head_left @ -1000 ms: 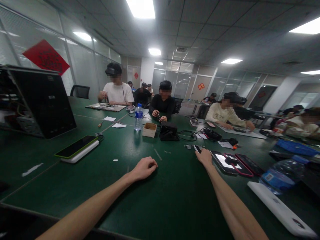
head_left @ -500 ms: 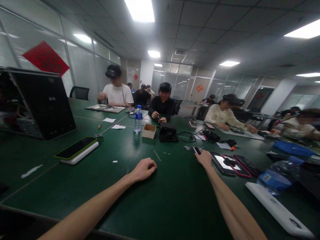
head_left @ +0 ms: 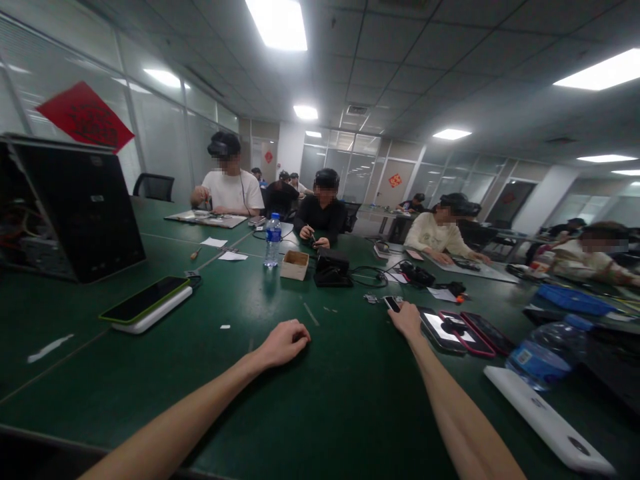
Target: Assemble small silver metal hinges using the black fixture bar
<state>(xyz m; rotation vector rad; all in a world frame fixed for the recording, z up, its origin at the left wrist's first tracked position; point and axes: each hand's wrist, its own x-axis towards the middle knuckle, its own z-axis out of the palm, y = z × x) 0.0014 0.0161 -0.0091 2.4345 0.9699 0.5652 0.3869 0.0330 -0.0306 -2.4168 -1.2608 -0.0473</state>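
**Green tabletop: one hand curled, one touching a small phone**

Green is the broad flat table (head_left: 340,407) spread out in front of us. Our left hand (head_left: 283,341) rests on it at about 11 o'clock from our seat. Its fingers are curled under into a loose fist, and we see nothing inside it.

Our right hand (head_left: 407,320) lies farther out at 1 o'clock, knuckles up, with its fingertips touching the small dark phone (head_left: 393,303). We cannot tell whether the fingers grip that phone or merely rest against it.

Just beside this hand, at its 3 o'clock, lies a black phone with a bright screen (head_left: 439,328), and a red-cased phone (head_left: 467,333) lies next to that. At 4 o'clock a clear plastic bottle with a blue label (head_left: 545,347) lies on its side, near a long white flat slab (head_left: 547,421).

Well apart from the left hand, at its 9 o'clock, a green-edged phone (head_left: 145,300) lies on a white block. At 12 o'clock stands a small open cardboard box (head_left: 294,265).
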